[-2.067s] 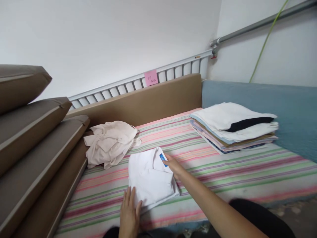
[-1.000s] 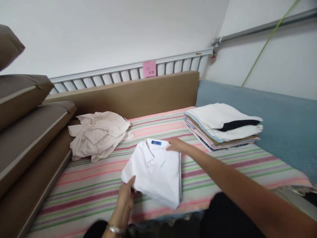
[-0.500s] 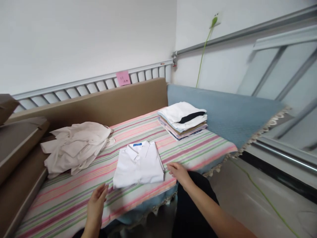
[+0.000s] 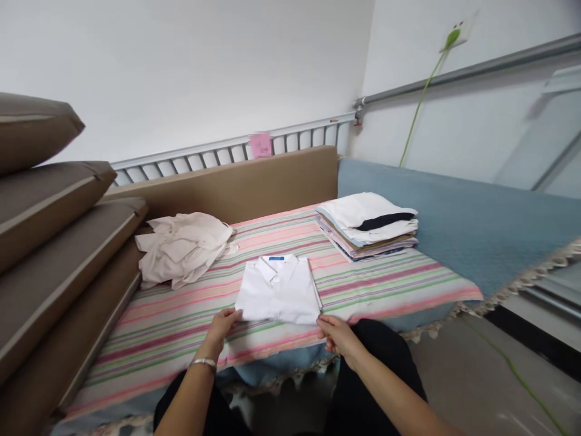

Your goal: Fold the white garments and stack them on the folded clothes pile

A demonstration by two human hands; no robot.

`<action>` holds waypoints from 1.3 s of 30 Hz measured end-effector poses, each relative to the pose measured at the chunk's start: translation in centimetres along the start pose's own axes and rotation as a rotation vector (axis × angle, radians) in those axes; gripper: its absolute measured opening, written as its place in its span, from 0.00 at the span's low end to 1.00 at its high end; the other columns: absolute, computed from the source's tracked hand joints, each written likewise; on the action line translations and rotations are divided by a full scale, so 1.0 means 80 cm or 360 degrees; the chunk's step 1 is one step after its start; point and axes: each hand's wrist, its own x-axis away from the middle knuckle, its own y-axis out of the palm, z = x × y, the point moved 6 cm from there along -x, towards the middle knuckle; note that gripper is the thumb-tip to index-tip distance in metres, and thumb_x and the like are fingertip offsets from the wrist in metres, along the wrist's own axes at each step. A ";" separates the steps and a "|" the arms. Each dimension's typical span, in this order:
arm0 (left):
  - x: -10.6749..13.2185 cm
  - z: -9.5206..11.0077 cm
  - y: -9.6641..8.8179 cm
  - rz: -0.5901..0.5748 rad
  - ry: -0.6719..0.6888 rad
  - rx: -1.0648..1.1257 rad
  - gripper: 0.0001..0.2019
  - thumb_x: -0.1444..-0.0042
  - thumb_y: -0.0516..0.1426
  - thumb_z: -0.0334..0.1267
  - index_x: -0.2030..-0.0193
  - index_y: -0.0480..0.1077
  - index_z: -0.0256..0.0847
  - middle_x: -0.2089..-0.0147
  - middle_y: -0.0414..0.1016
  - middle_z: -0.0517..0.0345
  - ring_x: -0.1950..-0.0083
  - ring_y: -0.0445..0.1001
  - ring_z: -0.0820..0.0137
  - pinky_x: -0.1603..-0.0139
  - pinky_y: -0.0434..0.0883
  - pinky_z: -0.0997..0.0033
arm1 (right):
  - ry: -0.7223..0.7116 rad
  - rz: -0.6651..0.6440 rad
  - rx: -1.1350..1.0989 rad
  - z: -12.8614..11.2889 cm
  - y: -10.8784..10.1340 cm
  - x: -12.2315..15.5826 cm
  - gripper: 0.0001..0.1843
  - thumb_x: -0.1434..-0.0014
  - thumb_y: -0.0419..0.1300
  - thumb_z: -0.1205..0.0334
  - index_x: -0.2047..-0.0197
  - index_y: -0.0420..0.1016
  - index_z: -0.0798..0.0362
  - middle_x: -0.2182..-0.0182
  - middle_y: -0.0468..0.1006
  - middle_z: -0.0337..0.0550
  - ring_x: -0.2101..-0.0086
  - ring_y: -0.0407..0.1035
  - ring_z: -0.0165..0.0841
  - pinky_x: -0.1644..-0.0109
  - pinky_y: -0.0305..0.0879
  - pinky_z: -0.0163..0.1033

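A white collared shirt [image 4: 278, 295] with a blue neck label lies folded on the striped cloth [image 4: 181, 333] before me, collar pointing away. At its near left corner, my left hand [image 4: 223, 324] pinches the fabric between thumb and fingers. My right hand [image 4: 334, 334] does the same at the near right corner. The shirt still rests flat on the cloth. To the far right sits a stack of folded clothes [image 4: 368, 227], with white pieces and a dark strip on top. On the left, a crumpled cream garment [image 4: 184, 249] lies in a loose heap.
Brown cushions [image 4: 68, 266] are piled at the left edge. A brown backrest [image 4: 236, 191] and a blue padded cover [image 4: 431, 206] border the seat. A pink note [image 4: 261, 145] hangs on the radiator behind. A green cable [image 4: 420, 103] runs down from a wall socket.
My left hand has moved in to the shirt's near left corner and closed on it. My right hand has come to the near right corner. The view has shifted left.
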 end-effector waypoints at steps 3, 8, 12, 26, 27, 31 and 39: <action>-0.005 0.001 0.004 -0.0054 0.0026 0.0029 0.22 0.73 0.63 0.54 0.78 0.65 0.38 0.85 0.62 0.67 0.81 0.58 0.79 0.77 0.56 0.76 | 0.0068 -0.0013 -0.0053 0.000 0.005 0.004 0.13 0.48 0.58 0.58 0.59 0.65 0.52 0.81 0.70 0.33 0.87 0.57 0.21 0.81 0.59 0.29; -0.014 0.001 0.012 -0.0147 0.0047 0.0055 0.22 0.70 0.62 0.55 0.76 0.61 0.41 0.88 0.60 0.69 0.85 0.56 0.78 0.81 0.51 0.77 | 0.0101 -0.0036 -0.0145 -0.005 0.008 0.004 0.13 0.46 0.58 0.59 0.58 0.61 0.51 0.78 0.73 0.35 0.85 0.61 0.21 0.78 0.62 0.29; -0.020 -0.010 0.013 -0.0187 -0.0006 0.0004 0.22 0.71 0.63 0.55 0.77 0.62 0.41 0.92 0.56 0.69 0.88 0.52 0.78 0.83 0.44 0.77 | 0.0163 -0.0160 -0.0059 0.000 0.014 0.000 0.09 0.45 0.57 0.58 0.65 0.61 0.52 0.79 0.71 0.35 0.85 0.61 0.21 0.78 0.62 0.29; -0.013 -0.028 0.018 0.0031 0.0110 -0.0160 0.20 0.65 0.54 0.59 0.80 0.57 0.43 0.90 0.49 0.71 0.86 0.50 0.78 0.82 0.48 0.75 | 0.0020 -0.0185 0.0103 -0.008 0.007 -0.004 0.10 0.47 0.57 0.57 0.71 0.60 0.53 0.80 0.72 0.35 0.83 0.64 0.23 0.77 0.62 0.31; -0.009 -0.030 0.020 0.0042 0.0110 -0.0180 0.20 0.65 0.53 0.59 0.81 0.57 0.43 0.90 0.50 0.71 0.86 0.50 0.78 0.82 0.48 0.74 | -0.0004 -0.0198 0.0129 -0.012 0.002 -0.005 0.11 0.48 0.58 0.57 0.71 0.60 0.53 0.80 0.72 0.35 0.83 0.64 0.24 0.77 0.62 0.31; 0.014 -0.039 0.030 0.0060 0.0102 -0.0262 0.19 0.66 0.54 0.58 0.81 0.58 0.43 0.90 0.52 0.69 0.86 0.52 0.76 0.82 0.50 0.73 | -0.0001 -0.0232 0.0295 -0.014 -0.023 -0.007 0.13 0.53 0.61 0.57 0.72 0.60 0.53 0.81 0.73 0.34 0.84 0.64 0.24 0.77 0.59 0.30; 0.028 -0.037 0.022 -0.0037 0.0033 -0.0066 0.22 0.69 0.61 0.57 0.80 0.59 0.42 0.90 0.52 0.71 0.86 0.49 0.79 0.81 0.47 0.76 | -0.0066 -0.0111 -0.0008 0.000 -0.032 0.001 0.17 0.57 0.63 0.55 0.72 0.58 0.52 0.79 0.74 0.35 0.82 0.65 0.24 0.75 0.61 0.31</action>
